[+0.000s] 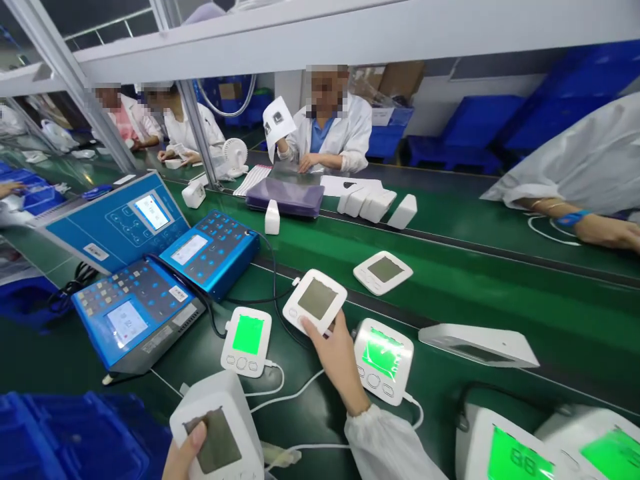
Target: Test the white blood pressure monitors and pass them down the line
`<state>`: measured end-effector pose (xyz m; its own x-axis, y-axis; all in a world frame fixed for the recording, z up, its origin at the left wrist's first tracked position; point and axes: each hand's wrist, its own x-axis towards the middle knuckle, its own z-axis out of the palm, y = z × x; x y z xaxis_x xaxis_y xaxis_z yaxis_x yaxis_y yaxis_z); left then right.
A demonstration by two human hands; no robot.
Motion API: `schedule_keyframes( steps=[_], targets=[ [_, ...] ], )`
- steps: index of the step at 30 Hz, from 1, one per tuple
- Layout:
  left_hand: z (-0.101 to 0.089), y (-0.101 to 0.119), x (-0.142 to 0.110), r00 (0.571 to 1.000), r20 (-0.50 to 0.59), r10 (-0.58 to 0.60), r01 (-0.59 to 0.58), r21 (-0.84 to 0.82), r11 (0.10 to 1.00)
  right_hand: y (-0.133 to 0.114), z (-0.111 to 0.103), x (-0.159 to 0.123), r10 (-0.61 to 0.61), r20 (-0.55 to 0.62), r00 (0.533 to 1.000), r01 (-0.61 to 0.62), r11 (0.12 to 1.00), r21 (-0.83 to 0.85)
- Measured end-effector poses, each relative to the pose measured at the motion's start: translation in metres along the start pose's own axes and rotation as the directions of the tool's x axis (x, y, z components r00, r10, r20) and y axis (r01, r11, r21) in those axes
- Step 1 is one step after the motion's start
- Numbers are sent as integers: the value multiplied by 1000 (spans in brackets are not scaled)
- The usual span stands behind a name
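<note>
My left hand (184, 453) grips a white monitor unit with a dark screen (217, 433) at the bottom of the view, thumb on its screen. My right hand (336, 353), in a white sleeve, reaches forward and holds the near edge of another white unit with a dark screen (315, 301) at the edge of the green conveyor belt (450, 293). Between my hands lies a unit with a lit green screen (247, 341), cabled. Another lit unit (383, 360) sits just right of my right hand.
Three blue tester boxes (210, 252) stand at left. A dark-screened unit (383, 272) and small white boxes (373, 203) lie on the belt. Two lit units (515, 450) are at bottom right, a blue tray (75, 433) at bottom left. Workers in white coats sit opposite; an arm (600, 227) rests at right.
</note>
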<state>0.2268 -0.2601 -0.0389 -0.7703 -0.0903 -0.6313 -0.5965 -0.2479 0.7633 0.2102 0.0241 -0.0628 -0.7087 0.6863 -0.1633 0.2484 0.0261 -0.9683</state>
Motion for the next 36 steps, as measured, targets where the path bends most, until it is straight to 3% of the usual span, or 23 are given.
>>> schedule_keyframes(
  steps=[5,9,11,14,15,17,20,23,25,31,36],
  targets=[
    [21,23,4,999,33,10,-10,-1,1000,1,12,30,45,-6,999,-45,988,-145],
    [31,32,10,999,5,34,-34,-1,999,5,12,30,2,33,999,6,972,-236],
    [34,34,14,999,8,37,-37,2,999,5,11,20,-79,-33,996,65,951,-303],
    [37,38,22,999,26,26,-27,32,999,5,13,-8,-285,-105,953,218,882,-418],
    [38,39,25,999,32,22,-23,40,999,5,16,-20,-306,-43,951,263,873,-411],
    [39,42,31,999,34,22,-23,47,999,6,24,-41,-188,221,957,256,906,-338],
    [43,46,40,998,36,42,-44,58,997,7,39,-58,-4,492,871,205,912,-355],
    [48,48,49,997,63,54,-59,88,994,5,49,-58,16,546,837,205,917,-342],
    [52,48,53,997,62,48,-53,87,995,5,52,-53,32,564,825,133,959,-250],
    [56,50,60,999,47,-18,17,13,1000,7,49,-58,80,514,854,-31,994,-104],
    [64,53,49,997,75,33,-37,53,998,-6,29,-68,108,623,775,-74,994,-81]
  ],
)
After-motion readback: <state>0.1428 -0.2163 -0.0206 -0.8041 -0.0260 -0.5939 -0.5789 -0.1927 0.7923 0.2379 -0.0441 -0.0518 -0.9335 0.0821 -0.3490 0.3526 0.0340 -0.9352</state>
